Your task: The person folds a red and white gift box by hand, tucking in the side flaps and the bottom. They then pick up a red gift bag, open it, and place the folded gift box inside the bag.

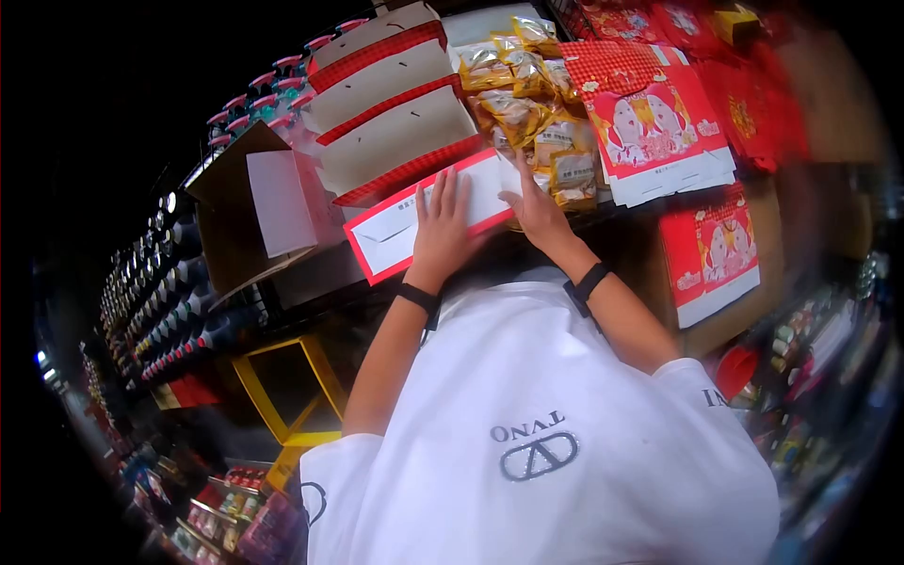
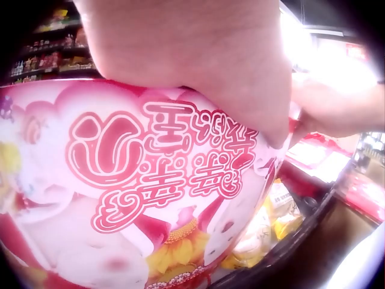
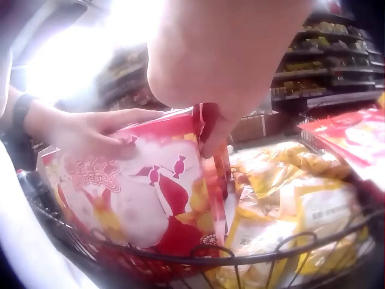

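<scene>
A red-and-white cardboard gift box (image 1: 387, 235) lies lengthwise before me, its white narrow face up and a folded flap at its left end. My left hand (image 1: 443, 231) rests on that face, fingers straight and pointing away. In the right wrist view the left thumb lies over the printed side. My right hand (image 1: 541, 215) grips the right end of the box, thumb on top and fingers over the end edge. Pink cartoon figures and red lettering cover the box's broad side (image 2: 120, 174) in the left wrist view.
Open-topped boxes (image 1: 391, 118) stand in a row behind. Yellow snack packets (image 1: 556, 141) fill a wire basket (image 3: 240, 260) beside the box. Flattened red printed cartons (image 1: 659, 132) lie at right. An open brown carton (image 1: 240, 207) and shelved bottles (image 1: 179, 292) are at left.
</scene>
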The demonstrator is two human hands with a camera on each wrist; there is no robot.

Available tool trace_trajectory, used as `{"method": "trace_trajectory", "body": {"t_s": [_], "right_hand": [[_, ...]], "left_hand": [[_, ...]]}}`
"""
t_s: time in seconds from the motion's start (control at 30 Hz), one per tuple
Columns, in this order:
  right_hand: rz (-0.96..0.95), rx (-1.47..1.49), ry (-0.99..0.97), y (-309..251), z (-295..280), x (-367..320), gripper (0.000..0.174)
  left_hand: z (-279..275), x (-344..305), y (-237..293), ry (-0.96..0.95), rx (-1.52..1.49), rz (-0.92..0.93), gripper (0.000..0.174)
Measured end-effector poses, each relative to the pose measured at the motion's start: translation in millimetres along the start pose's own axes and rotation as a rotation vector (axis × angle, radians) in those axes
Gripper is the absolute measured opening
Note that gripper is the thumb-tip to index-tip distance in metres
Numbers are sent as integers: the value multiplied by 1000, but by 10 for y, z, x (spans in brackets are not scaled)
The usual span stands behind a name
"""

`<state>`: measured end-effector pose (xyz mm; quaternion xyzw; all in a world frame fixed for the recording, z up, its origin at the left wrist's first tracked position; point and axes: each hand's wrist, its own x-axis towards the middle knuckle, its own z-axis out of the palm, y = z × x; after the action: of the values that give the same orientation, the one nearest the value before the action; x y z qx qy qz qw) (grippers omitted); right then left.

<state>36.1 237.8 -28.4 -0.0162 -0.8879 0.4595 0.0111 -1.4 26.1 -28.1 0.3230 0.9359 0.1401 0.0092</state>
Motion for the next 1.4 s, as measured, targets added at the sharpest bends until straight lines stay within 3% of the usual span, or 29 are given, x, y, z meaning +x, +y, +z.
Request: {"method": "trace_trajectory", "body": {"t_s": [0.23, 0.43, 0.53, 0.67, 0.83, 0.93, 1.03, 1.07, 1.2, 1.3, 1.4], "right_hand": [[27, -112, 81, 53, 67, -2, 68], [133, -523, 13, 60, -26, 35, 72], [-84, -571, 110, 43, -40, 48, 77], [-39, -584, -51, -184, -17, 29, 79], [-76, -544, -112, -136, 152, -31, 75], [55, 23, -134, -18, 53, 91, 69], [39, 57, -171, -33, -153, 185, 64], [83, 218, -192, -66, -191, 234, 65], [21, -94, -417, -75, -531, 508, 54], [-154, -583, -549, -381, -720, 727, 47], [-196, -578, -666, -572, -739, 928, 42]], "left_hand": [[35, -31, 23, 21, -11, -16, 105], [29, -53, 7, -15, -12, -27, 105], [26, -57, 19, -22, 2, -38, 104], [72, -65, 11, 21, -20, -23, 102], [94, -63, 21, 23, 18, 1, 101], [73, -80, -24, 26, 1, -1, 102], [45, -85, -60, 26, -8, 8, 103], [46, -81, -61, 22, -10, 8, 104], [61, -85, -65, 6, -4, 11, 105], [50, -94, -59, 3, 0, 13, 105], [32, -102, -63, 10, -13, 10, 104]]}}
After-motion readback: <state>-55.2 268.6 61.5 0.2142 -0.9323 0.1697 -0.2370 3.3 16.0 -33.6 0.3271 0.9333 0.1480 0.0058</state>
